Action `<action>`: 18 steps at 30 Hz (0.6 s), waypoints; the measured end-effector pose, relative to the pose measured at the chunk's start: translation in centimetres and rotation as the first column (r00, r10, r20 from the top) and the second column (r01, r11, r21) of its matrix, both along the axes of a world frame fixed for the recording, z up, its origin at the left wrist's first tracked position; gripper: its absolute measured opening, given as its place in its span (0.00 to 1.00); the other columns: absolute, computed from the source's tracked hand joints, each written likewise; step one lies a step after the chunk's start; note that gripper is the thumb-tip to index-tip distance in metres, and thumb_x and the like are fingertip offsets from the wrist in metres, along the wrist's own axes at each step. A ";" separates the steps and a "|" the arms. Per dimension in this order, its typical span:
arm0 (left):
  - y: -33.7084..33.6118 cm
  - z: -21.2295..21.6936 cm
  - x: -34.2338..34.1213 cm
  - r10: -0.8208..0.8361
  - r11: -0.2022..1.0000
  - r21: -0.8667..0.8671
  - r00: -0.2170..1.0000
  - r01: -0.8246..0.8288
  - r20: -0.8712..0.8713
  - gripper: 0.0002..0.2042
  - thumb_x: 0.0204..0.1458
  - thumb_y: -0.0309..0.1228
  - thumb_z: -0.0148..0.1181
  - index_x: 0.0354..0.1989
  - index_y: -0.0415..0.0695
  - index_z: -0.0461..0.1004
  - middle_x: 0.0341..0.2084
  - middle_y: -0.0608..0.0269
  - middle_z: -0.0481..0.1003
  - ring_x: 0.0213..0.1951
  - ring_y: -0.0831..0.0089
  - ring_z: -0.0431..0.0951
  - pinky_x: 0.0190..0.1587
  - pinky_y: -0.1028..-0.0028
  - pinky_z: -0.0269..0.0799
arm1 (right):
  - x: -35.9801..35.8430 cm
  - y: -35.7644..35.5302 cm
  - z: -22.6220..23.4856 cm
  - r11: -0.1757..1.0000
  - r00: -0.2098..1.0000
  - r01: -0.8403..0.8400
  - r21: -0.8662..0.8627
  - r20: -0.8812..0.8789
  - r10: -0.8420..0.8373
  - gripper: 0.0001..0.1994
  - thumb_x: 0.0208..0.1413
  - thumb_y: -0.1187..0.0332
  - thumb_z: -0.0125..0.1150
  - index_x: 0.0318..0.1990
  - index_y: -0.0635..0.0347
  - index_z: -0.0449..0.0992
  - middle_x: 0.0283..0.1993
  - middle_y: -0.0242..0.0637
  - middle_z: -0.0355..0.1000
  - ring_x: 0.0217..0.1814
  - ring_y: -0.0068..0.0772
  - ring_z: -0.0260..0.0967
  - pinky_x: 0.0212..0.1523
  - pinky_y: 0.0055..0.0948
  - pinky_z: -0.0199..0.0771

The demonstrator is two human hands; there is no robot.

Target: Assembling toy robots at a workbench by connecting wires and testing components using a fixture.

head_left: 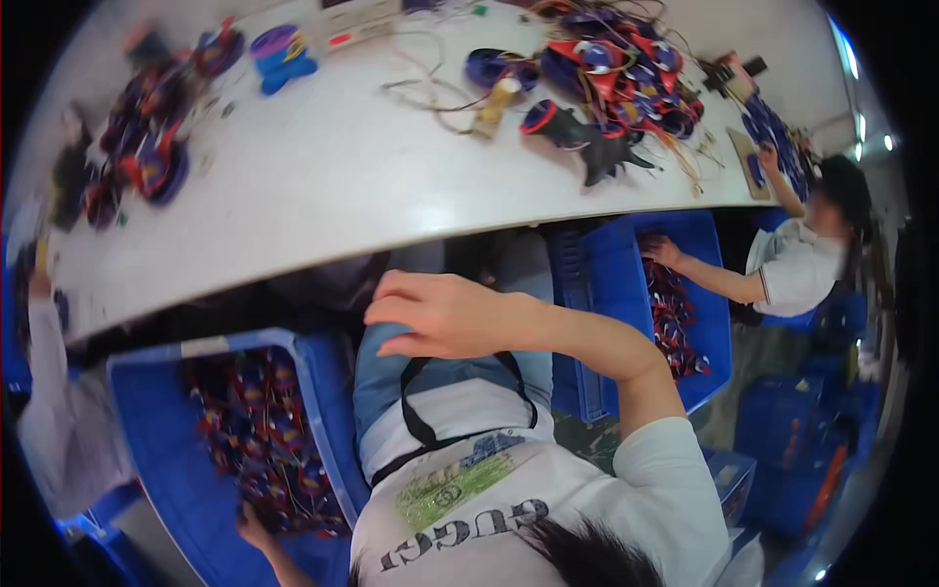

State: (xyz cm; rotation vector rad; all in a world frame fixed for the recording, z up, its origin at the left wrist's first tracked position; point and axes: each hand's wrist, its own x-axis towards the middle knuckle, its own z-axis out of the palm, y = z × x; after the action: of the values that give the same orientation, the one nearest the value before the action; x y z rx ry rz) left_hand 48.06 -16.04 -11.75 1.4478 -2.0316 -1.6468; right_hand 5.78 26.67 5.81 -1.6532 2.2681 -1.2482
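Observation:
My left hand [256, 531] reaches into a blue plastic bin [161, 430] on the left. Its fingertips are against a heap of small red and dark-blue parts with wires [259, 430]; the fingers are partly hidden among them. My right hand [430, 315] hangs over my lap, in front of the table's near edge. Its fingers are loosely bent and apart from the thumb, with nothing visible between them.
The white table [323, 181] carries a pile of red and blue wired parts [626, 73], a black spiky piece [597, 142], a blue tape-like roll [281, 57] and a pale instrument box [357, 22]. Another blue bin [704, 333] stands right; co-workers sit on both sides.

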 end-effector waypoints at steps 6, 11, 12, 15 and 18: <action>8.9 16.2 -25.6 -0.461 0.748 -0.564 0.885 0.350 -0.062 0.13 0.56 0.33 0.55 0.46 0.38 0.72 0.36 0.59 0.74 0.37 0.71 0.72 0.43 0.77 0.68 | -4.1 12.6 3.5 0.771 0.738 0.622 -0.135 0.431 -0.520 0.11 0.51 0.79 0.59 0.43 0.62 0.73 0.35 0.33 0.70 0.31 0.21 0.64 0.34 0.17 0.65; 23.7 22.7 -49.0 -0.915 0.403 -0.568 0.321 0.718 -0.243 0.07 0.53 0.22 0.55 0.39 0.36 0.73 0.30 0.63 0.73 0.30 0.76 0.69 0.37 0.79 0.66 | -7.0 18.6 5.3 0.560 0.493 0.818 -0.129 0.659 -0.568 0.09 0.55 0.77 0.56 0.44 0.63 0.73 0.32 0.31 0.71 0.31 0.17 0.63 0.35 0.16 0.66; 26.0 22.9 -53.7 -0.952 0.305 -0.655 0.197 0.691 -0.235 0.07 0.53 0.24 0.55 0.38 0.36 0.73 0.27 0.63 0.74 0.28 0.76 0.68 0.34 0.79 0.66 | -8.0 19.4 5.7 0.589 0.528 0.803 -0.089 0.565 -0.634 0.09 0.55 0.77 0.56 0.44 0.64 0.73 0.32 0.31 0.71 0.31 0.18 0.64 0.34 0.16 0.66; 32.0 22.6 -65.8 -0.955 0.290 -0.698 0.240 0.654 -0.172 0.13 0.53 0.33 0.55 0.40 0.36 0.75 0.31 0.59 0.77 0.28 0.70 0.73 0.31 0.75 0.69 | -11.3 19.5 5.8 0.674 0.647 0.737 0.055 0.232 -0.726 0.15 0.52 0.72 0.63 0.47 0.63 0.72 0.37 0.34 0.71 0.37 0.25 0.66 0.38 0.20 0.66; 34.6 21.7 -72.4 -0.957 0.183 -0.387 0.254 0.904 0.141 0.17 0.50 0.37 0.59 0.42 0.36 0.75 0.27 0.59 0.75 0.28 0.71 0.74 0.26 0.73 0.72 | -13.8 17.3 4.0 0.695 0.638 0.717 0.049 -0.447 -0.626 0.25 0.46 0.63 0.69 0.51 0.62 0.69 0.43 0.38 0.69 0.44 0.35 0.64 0.44 0.28 0.65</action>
State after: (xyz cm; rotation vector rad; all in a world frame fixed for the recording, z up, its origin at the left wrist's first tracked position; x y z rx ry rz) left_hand -24.31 18.54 9.95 -0.3200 -3.1555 -1.2514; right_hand -8.06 43.93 9.83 -1.0408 3.3408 -0.6795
